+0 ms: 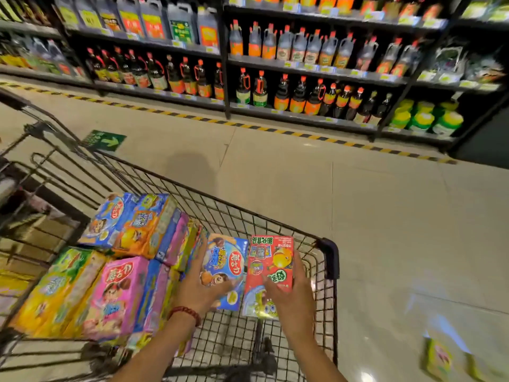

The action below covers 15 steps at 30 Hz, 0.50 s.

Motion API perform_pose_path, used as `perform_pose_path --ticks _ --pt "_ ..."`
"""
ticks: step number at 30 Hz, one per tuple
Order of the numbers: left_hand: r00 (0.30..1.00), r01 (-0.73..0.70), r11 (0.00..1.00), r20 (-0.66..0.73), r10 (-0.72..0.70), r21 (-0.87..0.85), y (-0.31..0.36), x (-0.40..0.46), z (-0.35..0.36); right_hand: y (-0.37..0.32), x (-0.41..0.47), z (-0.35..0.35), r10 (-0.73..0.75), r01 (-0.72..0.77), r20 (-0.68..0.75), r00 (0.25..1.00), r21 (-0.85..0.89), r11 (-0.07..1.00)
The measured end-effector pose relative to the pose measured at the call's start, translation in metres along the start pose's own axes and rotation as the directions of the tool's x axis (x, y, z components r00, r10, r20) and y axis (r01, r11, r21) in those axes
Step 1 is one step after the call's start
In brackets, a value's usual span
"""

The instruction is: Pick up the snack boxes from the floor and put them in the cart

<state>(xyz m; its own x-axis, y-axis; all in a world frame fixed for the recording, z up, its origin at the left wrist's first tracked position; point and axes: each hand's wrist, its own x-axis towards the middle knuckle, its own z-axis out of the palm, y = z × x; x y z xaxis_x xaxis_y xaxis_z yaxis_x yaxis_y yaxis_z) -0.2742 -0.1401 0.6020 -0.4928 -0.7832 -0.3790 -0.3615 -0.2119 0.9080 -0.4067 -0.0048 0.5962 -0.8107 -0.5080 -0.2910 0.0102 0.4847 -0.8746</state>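
Observation:
A black wire cart (329,260) fills the lower left of the head view. Several bright snack boxes (115,288) are stacked in its left half. My left hand (201,285) grips a blue snack box (228,268) low inside the cart's right half. Beside it my right hand (292,290) holds a red snack box (271,260), which stands in front of a blue-and-yellow box (261,306). A green-yellow snack box (440,359) lies blurred on the floor at the lower right.
Dark shelves (303,67) of sauce bottles and jugs run across the far side of the aisle. A yellow-black striped line (248,126) and a green arrow sticker (106,140) mark the pale tiled floor, which lies open to the right of the cart.

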Motion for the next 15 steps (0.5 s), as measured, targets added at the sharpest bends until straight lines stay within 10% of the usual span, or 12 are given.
perform_pose_path --ticks 15 --pt "0.994 0.102 0.98 0.013 -0.106 0.169 -0.174 0.116 0.029 0.158 0.088 0.106 0.205 -0.204 -0.015 0.979 -0.197 0.959"
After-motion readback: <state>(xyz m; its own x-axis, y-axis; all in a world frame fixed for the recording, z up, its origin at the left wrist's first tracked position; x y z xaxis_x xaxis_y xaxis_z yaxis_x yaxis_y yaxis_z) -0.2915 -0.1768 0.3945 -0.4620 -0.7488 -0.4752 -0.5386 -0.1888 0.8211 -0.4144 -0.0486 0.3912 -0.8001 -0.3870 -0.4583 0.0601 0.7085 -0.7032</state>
